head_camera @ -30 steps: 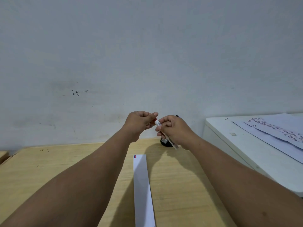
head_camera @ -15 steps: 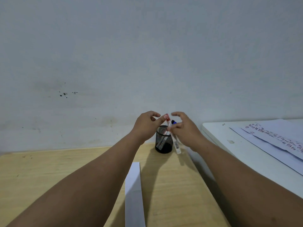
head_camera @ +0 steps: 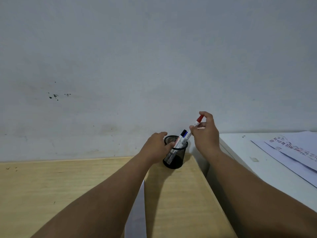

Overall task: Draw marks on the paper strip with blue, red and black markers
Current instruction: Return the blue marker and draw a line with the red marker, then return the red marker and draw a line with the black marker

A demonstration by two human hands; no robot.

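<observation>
The right hand [head_camera: 205,134] pinches the red marker [head_camera: 194,126] between thumb and fingertips partway along its white barrel, the other fingers loosely spread; the capped red end points up and away, and the lower end angles down toward the cup [head_camera: 175,153] just left of the hand. The tilt lines the barrel up with the cup mouth, so the marker appears to be either entering or leaving the cup; which of the two cannot be told from this view. The left hand [head_camera: 156,146] is curled against the near left side of the cup, fingers at its rim, gripping nothing else. This hold most likely steadies the light mesh cup against tipping while a marker passes through its mouth. Two further markers stand in the cup, leaning toward the right hand: the blue marker [head_camera: 185,134] and the black marker [head_camera: 183,131], caps up for easy selection. The strip [head_camera: 137,212] lies flat on the table [head_camera: 51,194] between the forearms, nearer the person than both hands, within reach for marking. Its far end is hidden behind the left forearm, so existing marks cannot be confirmed.
</observation>
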